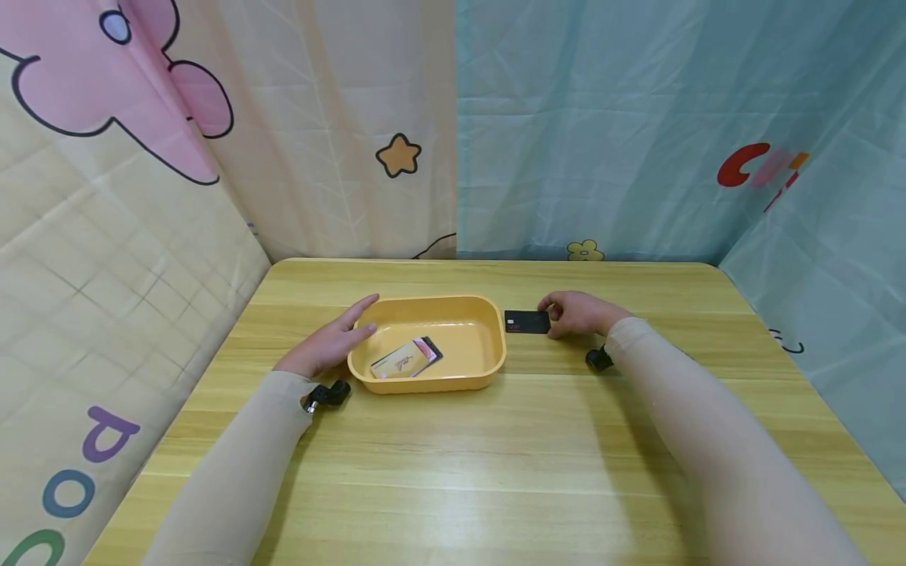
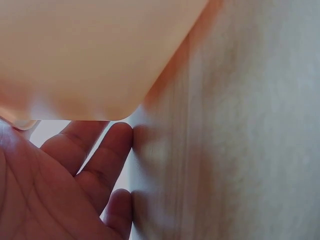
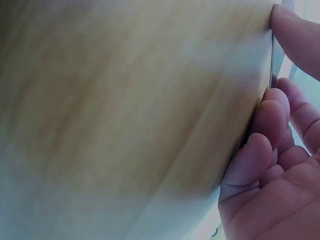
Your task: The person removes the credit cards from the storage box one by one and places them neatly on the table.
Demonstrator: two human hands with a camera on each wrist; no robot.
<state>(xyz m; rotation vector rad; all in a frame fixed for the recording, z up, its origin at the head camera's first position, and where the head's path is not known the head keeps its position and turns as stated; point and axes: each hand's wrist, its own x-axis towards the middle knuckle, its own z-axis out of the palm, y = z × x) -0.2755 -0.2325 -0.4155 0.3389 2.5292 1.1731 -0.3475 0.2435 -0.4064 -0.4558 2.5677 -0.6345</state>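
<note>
A black card (image 1: 525,321) with "VIP" lettering lies flat at the table's surface, just right of a yellow plastic tray (image 1: 425,385). My right hand (image 1: 580,313) pinches the card's right end between thumb and fingers; in the right wrist view the fingers (image 3: 270,120) curl down at the table. Over at the tray's left end, my left hand (image 1: 329,343) rests with its thumb over the rim and its other fingers extended outside the wall. The left wrist view has those fingers (image 2: 110,160) touching the tabletop beside the tray. Inside the tray lies a small overlapping stack of cards (image 1: 403,362), a gold one on top.
The wooden table (image 1: 453,464) reaches back to a printed curtain (image 1: 566,157), with more curtain on both sides. A small black wrist camera (image 1: 333,392) sits at the left wrist, close to the tray's front left corner, and another (image 1: 598,360) at the right wrist.
</note>
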